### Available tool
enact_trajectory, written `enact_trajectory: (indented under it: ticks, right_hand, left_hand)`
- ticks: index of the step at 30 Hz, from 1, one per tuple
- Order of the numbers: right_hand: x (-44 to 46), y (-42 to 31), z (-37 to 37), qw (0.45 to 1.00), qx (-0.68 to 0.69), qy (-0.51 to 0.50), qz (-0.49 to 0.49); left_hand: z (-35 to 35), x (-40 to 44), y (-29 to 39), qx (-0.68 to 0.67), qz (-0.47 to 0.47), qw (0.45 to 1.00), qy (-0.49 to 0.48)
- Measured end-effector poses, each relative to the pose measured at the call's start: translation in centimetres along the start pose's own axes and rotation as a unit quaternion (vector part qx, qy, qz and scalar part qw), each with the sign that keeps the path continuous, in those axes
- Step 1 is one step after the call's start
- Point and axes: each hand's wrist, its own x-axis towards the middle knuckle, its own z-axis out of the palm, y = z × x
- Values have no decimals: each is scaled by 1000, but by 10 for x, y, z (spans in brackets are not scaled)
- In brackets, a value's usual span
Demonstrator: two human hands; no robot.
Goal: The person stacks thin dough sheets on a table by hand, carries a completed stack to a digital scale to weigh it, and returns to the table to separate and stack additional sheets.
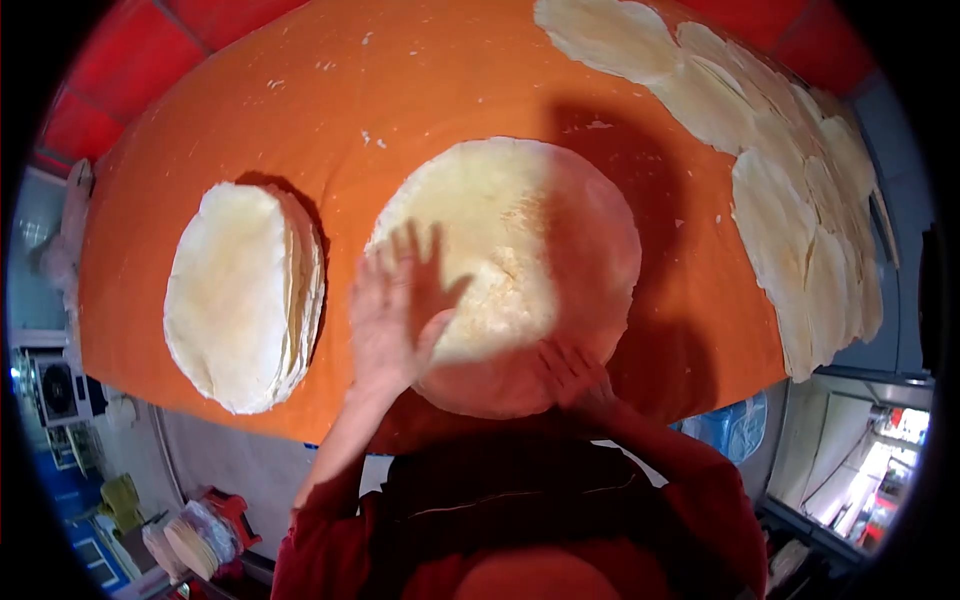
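Note:
A large round pale flatbread sheet lies on the orange cloth in front of me, with small crumbly pieces near its middle. My left hand is spread open over the sheet's left edge, fingers pointing away from me and slightly blurred. At the lower right edge, in shadow, my right hand rests on or just over the sheet with its fingers apart. Neither hand grips anything that I can see. Whether the left palm touches the sheet I cannot tell.
A stack of folded pale sheets lies at the left on the orange cloth. Many overlapping sheets spread along the right side. A blue plastic-wrapped item is below the table edge at right; a red stool stands lower left.

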Motion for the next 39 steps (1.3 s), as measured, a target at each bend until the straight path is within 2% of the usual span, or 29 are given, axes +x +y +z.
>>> enact_trajectory:
  ticks: [2,3,6,9,11,13,16,17,19,22,25,28,29,30,32,33,35,37,39]
  right_hand:
    - [-6,5,11,999,-35,1,-25]
    - [-7,5,11,1000,-6,-2,-20]
    - [-10,-1,15,999,39,-23,-23]
    - [-3,18,-5,996,76,-35,-10]
    - [28,72,-35,996,83,27,35]
    - [74,147,-57,990,32,102,90]
    - [141,269,-30,968,-65,163,177]
    - [155,303,-8,955,-113,143,232]
    - [185,369,34,916,-272,86,282]
    - [217,432,60,877,-342,90,324]
    - [236,476,62,889,-310,13,338]
    - [240,533,78,920,-173,272,224]
    - [241,542,71,927,-153,189,286]
    - [241,538,41,922,-135,103,347]
    - [218,469,-66,945,59,150,285]
    - [202,456,-93,945,-48,67,315]
    - [170,431,-146,901,-267,-114,322]
    - [115,329,-187,901,-282,-123,306]
    - [58,232,-194,917,-281,-105,264]
  left_hand:
    - [16,39,32,2,78,994,-70]
    - [32,56,45,9,130,989,-65]
    - [90,95,66,71,222,962,-142]
    - [140,99,57,62,238,964,-103]
    - [139,105,58,57,230,963,-129]
    - [137,105,64,59,219,962,-156]
    - [130,110,71,72,202,959,-185]
    - [127,112,74,74,196,958,-194]
    - [121,117,77,65,182,956,-223]
    - [122,123,77,48,162,951,-258]
    - [125,123,74,58,162,949,-265]
    - [124,126,71,54,164,949,-264]
    - [122,125,72,47,165,949,-265]
    - [121,124,73,56,162,948,-267]
    - [118,123,73,69,174,944,-271]
    - [119,121,73,80,167,946,-265]
    - [124,118,75,96,174,947,-254]
    - [129,113,76,96,183,949,-237]
    - [128,111,76,91,181,950,-239]
